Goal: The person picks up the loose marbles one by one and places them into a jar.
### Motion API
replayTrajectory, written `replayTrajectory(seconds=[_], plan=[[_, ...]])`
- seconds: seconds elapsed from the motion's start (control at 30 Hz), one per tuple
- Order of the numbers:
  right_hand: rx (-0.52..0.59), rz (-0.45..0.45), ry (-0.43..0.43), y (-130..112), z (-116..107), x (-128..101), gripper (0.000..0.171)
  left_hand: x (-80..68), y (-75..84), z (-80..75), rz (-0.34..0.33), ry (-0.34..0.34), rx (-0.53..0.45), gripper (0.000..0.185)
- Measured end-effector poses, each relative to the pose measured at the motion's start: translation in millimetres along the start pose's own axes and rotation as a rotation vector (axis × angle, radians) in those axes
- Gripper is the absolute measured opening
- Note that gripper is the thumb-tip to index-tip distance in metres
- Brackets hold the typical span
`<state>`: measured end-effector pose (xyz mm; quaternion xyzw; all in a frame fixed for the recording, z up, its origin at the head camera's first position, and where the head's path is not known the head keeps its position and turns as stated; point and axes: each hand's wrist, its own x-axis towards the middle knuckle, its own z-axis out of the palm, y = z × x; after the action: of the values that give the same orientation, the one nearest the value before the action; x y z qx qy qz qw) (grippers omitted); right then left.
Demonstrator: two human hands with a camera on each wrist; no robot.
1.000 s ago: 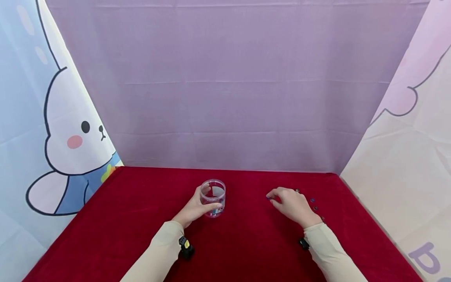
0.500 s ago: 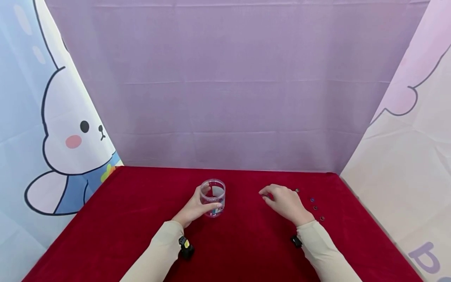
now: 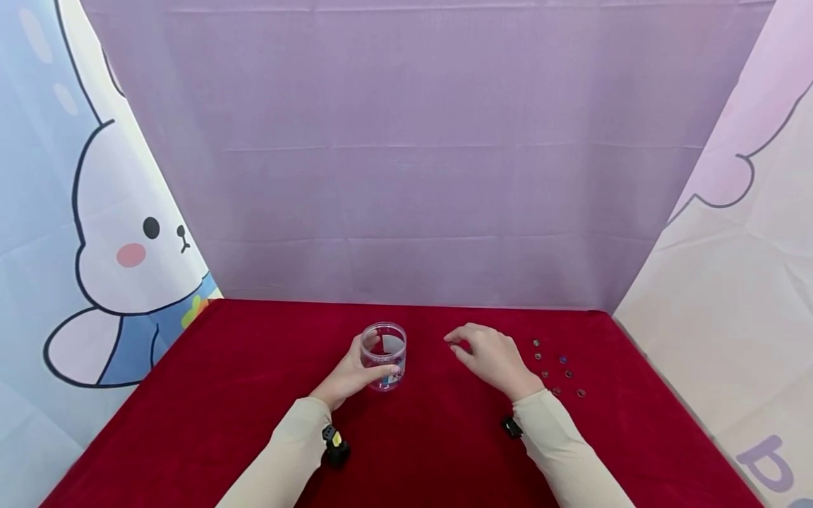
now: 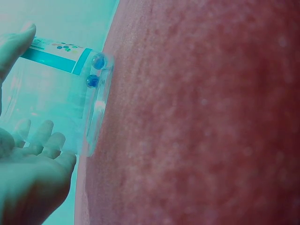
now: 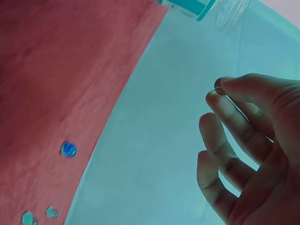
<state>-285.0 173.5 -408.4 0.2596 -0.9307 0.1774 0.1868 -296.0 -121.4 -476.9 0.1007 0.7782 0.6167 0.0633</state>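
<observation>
Left hand (image 3: 351,374) wrapped around clear jar (image 3: 384,355) standing mid-tabletop (image 3: 254,395). Right hand (image 3: 492,358) pinching one bead (image 5: 218,86), raised between jar and bead scatter (image 3: 557,368). Two beads (image 4: 95,70) already inside jar; about nine left lying loose, by judgement early on.

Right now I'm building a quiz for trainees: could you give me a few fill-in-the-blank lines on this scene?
1. The left hand grips a clear ____.
2. The right hand pinches one small ____.
3. Loose beads lie on the ____ cloth.
4. The jar stands ____.

Missing: jar; bead; red; upright
</observation>
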Motion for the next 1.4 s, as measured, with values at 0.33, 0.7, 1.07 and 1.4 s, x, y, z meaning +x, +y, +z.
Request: replayTrajectory(seconds=[0.33, 0.7, 1.07, 1.4], plan=[[0.048, -0.018, 0.036, -19, 8, 17, 0.021, -0.5, 2.9, 0.0, -0.005, 0.001, -0.001, 0.097], [0.128, -0.044, 0.095, -39, 19, 31, 0.022, -0.4, 7.9, -0.1, -0.012, -0.01, -0.01, 0.095], [0.336, -0.015, 0.051, -56, 30, 40, 0.024, -1.0, 9.4, -0.4, -0.023, -0.006, -0.027, 0.097], [0.372, 0.005, 0.056, -63, 40, 44, 0.022, -2.6, 11.7, -0.8, -0.019, -0.011, -0.02, 0.096]])
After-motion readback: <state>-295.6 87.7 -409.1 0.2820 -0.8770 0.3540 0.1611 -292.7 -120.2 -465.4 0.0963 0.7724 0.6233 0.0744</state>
